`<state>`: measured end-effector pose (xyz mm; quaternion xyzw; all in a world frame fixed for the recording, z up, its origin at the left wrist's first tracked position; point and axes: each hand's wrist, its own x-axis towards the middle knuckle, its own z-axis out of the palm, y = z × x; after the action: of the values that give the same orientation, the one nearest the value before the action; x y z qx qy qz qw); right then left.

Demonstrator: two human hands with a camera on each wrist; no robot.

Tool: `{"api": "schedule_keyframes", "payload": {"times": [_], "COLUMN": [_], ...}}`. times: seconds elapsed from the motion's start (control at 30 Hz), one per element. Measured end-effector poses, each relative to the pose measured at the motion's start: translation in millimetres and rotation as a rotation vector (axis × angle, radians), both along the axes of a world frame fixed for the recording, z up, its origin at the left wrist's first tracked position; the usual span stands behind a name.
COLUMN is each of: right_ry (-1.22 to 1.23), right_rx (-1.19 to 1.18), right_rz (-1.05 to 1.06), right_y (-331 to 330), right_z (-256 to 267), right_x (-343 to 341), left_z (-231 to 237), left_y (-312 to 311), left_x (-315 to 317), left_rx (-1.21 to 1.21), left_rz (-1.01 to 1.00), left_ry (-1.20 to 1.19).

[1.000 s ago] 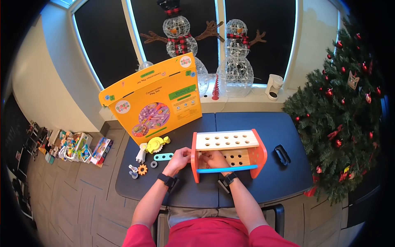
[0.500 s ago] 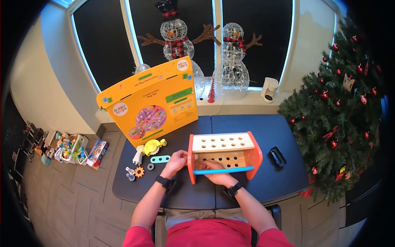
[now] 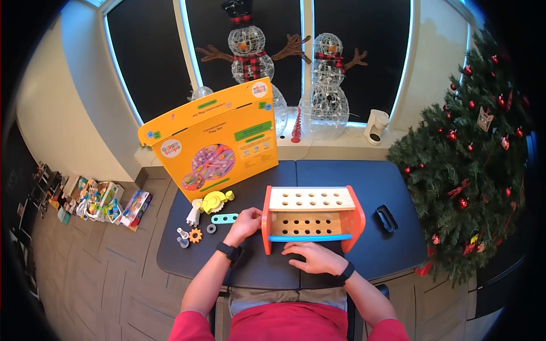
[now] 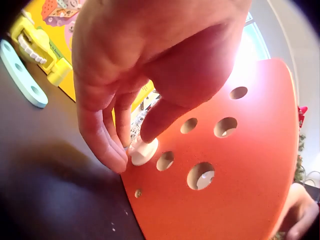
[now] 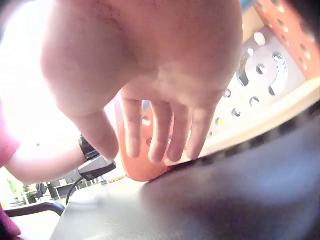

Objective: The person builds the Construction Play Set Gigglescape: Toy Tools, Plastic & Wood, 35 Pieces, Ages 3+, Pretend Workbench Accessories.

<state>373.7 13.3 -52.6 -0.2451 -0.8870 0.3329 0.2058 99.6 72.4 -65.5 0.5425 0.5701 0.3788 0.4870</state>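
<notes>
Toy workbench (image 3: 313, 216): stands upright on its side panels on the table (image 3: 398, 250), directly in front of the person. White upper board (image 3: 310, 191), wooden lower board (image 3: 290, 227) and blue bar (image 3: 310, 238) span the two red sides.

Left hand (image 3: 245, 223): at the outer face of the left red side panel (image 4: 242, 162). Thumb and a fingertip pinch a small white piece (image 4: 144, 154) seated against the panel, near its edge. Whether this piece is a nut or a bolt head cannot be told.

Right hand (image 3: 315, 258): just in front of the blue bar, fingers extended and slightly apart, thumb clear of them. It holds nothing. Contact with the bar cannot be confirmed.

Step in hand (judged): fastening the left panel at the white piece.

Next move (judged): turn the white piece until snug, bracing the frame with the free right hand if it shifts. If the fastening is already tight, release it and select a further part, such as the teal strip (image 4: 27, 79) or the orange gear (image 3: 195, 235), both lying loose left of the workbench
</notes>
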Motion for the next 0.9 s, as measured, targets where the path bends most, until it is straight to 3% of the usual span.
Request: {"api": "schedule_keyframes", "payload": {"times": [0.17, 0.37, 0.43, 0.53, 0.57, 0.63, 0.7, 0.77, 0.83, 0.9], "right_ry": [-0.031, 0.119, 0.185, 0.195, 0.236, 0.286, 0.332, 0.326, 0.321, 0.195], "right_rx": [-0.034, 0.012, 0.062, 0.111, 0.065, 0.127, 0.125, 0.148, 0.17, 0.287], "right_rz": [0.006, -0.265, -0.347, -0.479, -0.56, -0.666, -0.756, -0.829, -0.861, -0.92], "right_y": [-16.0, -18.4, -11.0, -2.8, -2.3, 4.9, 12.4, 21.7, 25.3, 25.3], "right_z": [49.5, 115.2, 116.6, 124.1, 123.4, 120.8, 115.2, 104.5, 101.3, 102.6], "right_x": [32.8, 89.8, 111.1, 143.7, 153.1, 170.1, 187.6, 210.6, 224.9, 234.4], "left_z": [15.6, 60.2, 65.3, 81.2, 94.7, 86.3, 81.8, 69.8, 56.6, 48.5], "left_y": [-11.2, -41.6, -51.7, -68.5, -78.1, -83.9, -91.8, -100.2, -108.8, -113.6], "left_x": [-19.7, -59.6, -77.1, -99.3, -99.8, -120.4, -134.2, -148.9, -157.6, -165.0], "left_rx": [0.046, 0.205, 0.36, 0.398, 0.31, 0.413, 0.359, 0.341, 0.334, 0.262], "left_rz": [-0.002, 0.042, 0.112, 0.261, 0.323, 0.381, 0.444, 0.497, 0.529, 0.523], "left_ry": [0.137, 0.349, 0.365, 0.526, 0.533, 0.694, 0.721, 0.958, 0.964, 1.084]}}
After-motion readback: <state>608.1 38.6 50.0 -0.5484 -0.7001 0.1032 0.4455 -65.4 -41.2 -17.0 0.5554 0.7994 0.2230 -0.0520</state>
